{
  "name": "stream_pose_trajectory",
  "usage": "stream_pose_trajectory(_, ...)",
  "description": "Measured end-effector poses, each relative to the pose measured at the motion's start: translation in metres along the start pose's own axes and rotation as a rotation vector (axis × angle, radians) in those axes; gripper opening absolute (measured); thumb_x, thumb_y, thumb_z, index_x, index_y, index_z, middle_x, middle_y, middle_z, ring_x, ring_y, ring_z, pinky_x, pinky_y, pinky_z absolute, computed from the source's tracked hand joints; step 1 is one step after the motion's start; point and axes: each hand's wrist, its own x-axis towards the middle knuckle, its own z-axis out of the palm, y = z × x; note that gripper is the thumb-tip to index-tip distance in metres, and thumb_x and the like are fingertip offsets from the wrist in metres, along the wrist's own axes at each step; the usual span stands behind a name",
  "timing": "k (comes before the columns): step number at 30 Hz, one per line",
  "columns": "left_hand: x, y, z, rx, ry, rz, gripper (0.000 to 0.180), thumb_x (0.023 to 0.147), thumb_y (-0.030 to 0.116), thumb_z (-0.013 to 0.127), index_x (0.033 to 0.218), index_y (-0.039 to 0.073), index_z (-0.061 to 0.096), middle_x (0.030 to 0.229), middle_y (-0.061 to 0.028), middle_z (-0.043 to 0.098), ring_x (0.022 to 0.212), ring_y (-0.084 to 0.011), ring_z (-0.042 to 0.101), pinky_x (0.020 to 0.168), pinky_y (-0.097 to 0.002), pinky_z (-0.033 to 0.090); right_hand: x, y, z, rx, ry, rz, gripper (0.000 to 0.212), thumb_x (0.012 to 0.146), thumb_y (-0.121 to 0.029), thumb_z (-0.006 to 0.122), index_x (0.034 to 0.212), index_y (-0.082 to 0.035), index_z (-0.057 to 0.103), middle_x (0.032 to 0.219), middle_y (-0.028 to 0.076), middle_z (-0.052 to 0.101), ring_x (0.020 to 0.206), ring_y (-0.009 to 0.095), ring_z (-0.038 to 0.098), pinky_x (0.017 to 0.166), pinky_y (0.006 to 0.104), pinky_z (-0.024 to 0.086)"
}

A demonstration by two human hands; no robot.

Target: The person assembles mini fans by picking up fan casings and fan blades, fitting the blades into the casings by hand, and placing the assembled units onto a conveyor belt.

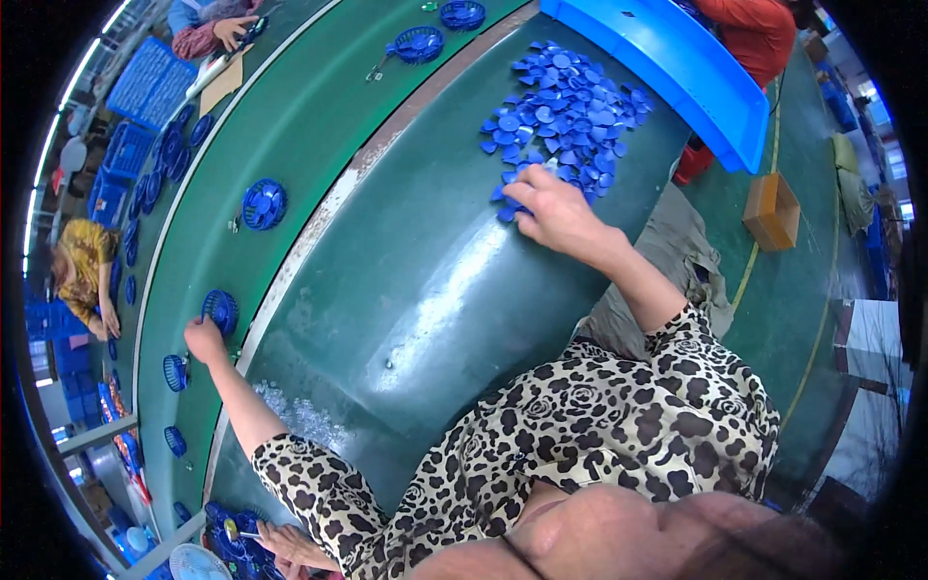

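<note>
My left hand [203, 340] is at the green conveyor belt, its fingers closed on the rim of a round blue slatted plastic basket-like part [220, 311]. A second such part [176, 372] lies just below that hand. My right hand [561, 213] reaches over the near edge of a heap of small thin blue plastic pieces [570, 106] on the dark green table [406, 251]. Its fingers are bent, with the thumb apart from them, and I see nothing held between them. Part of the heap is hidden behind the fingers.
More blue slatted parts [264, 204] lie along the belt [319, 106]. Small clear pieces [304, 418] lie on the table's near left. A blue tray [677, 72] stands at the far right. At lower left another person's hand [290, 546] holds a tool. A cardboard box [771, 213] sits on the floor.
</note>
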Motion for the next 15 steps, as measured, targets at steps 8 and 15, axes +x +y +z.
stream_pose_trajectory(8,-0.067,0.032,-0.045,-0.989,0.065,-0.19,0.022,0.091,0.018,0.056,0.095,-0.003,0.057,0.089,-0.0115,0.062,0.073,-0.0181,0.061,0.052,-0.0336,0.053,-0.016,-0.039,0.042,1.361,-0.353,0.505,0.02,0.083,-0.009,0.064,0.1,0.001,0.063,0.081,0.004,0.064,0.066,0.008,0.058,0.055,0.0224,0.045)
stream_pose_trajectory(15,-0.232,0.147,-0.095,-1.646,-0.404,-0.374,0.03,0.09,0.03,0.06,0.104,0.004,0.055,0.088,-0.0075,0.062,0.07,-0.0184,0.061,0.055,-0.0303,0.052,-0.037,-0.008,0.039,0.218,0.177,-0.004,0.019,0.084,-0.006,0.057,0.102,0.0,0.059,0.09,0.013,0.063,0.076,0.025,0.063,0.065,0.0341,0.051)
